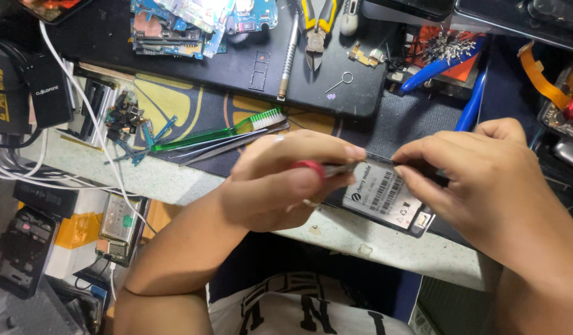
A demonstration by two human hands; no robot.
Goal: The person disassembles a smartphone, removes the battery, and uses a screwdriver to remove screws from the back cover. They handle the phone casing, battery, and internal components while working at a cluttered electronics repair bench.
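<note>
My left hand (pixel 286 180) is closed around a small screwdriver with a red handle (pixel 311 167), its metal tip pointing right at the top edge of an opened mobile phone (pixel 385 198). The phone lies back side up on the bench edge, showing a white label with a barcode. My right hand (pixel 478 180) pinches the phone's upper edge with thumb and fingers and covers its right part.
A green toothbrush (pixel 224 130) and tweezers (pixel 237 144) lie on the patterned mat left of my hands. Further back, a black tray (pixel 237 68) holds circuit boards (pixel 187 25), yellow-handled pliers (pixel 317 25) and a metal tool. Blue-handled pliers (pixel 441 62), white cables (pixel 81 105) and phone parts crowd the sides.
</note>
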